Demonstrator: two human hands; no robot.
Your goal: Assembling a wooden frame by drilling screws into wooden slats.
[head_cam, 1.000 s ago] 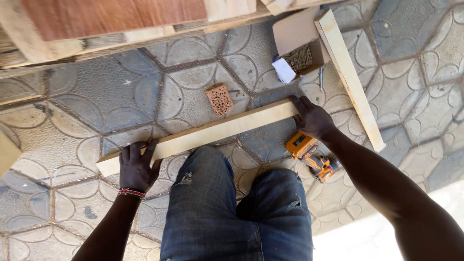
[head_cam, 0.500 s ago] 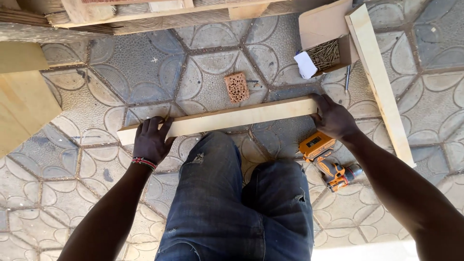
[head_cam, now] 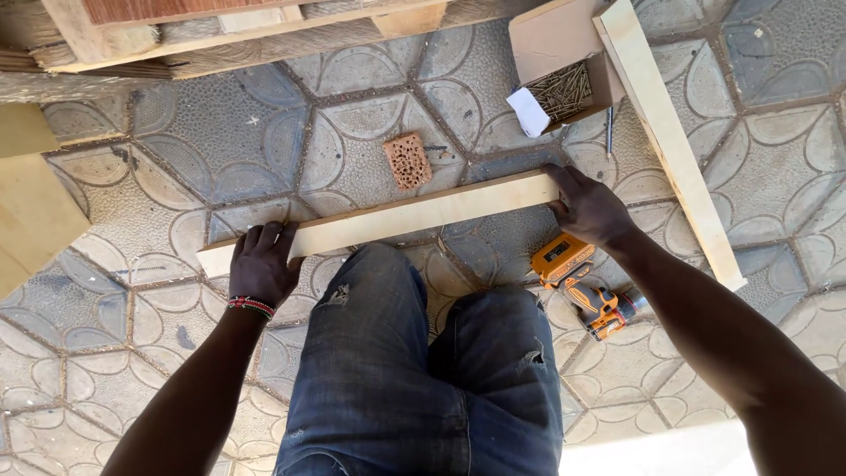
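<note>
A long pale wooden board [head_cam: 397, 219] lies across the patterned paving in front of my knees. My left hand [head_cam: 262, 263] grips its left end, with a beaded band on the wrist. My right hand [head_cam: 589, 208] holds its right end, fingers on the board's end edge. Just below the right hand an orange cordless drill [head_cam: 589, 286] rests on the ground. My legs in blue jeans [head_cam: 423, 370] fill the lower middle.
A second pale board [head_cam: 670, 141] runs diagonally at the right. A cardboard box of screws [head_cam: 564, 84] with a white scrap sits at top centre-right. A small perforated brick piece [head_cam: 407, 160] lies behind the board. Stacked timber [head_cam: 220, 31] lines the top; plywood [head_cam: 31, 211] at left.
The view has shifted, so everything sits lower in the picture. Both hands stay on the board's ends, and the board has barely moved on the ground.
</note>
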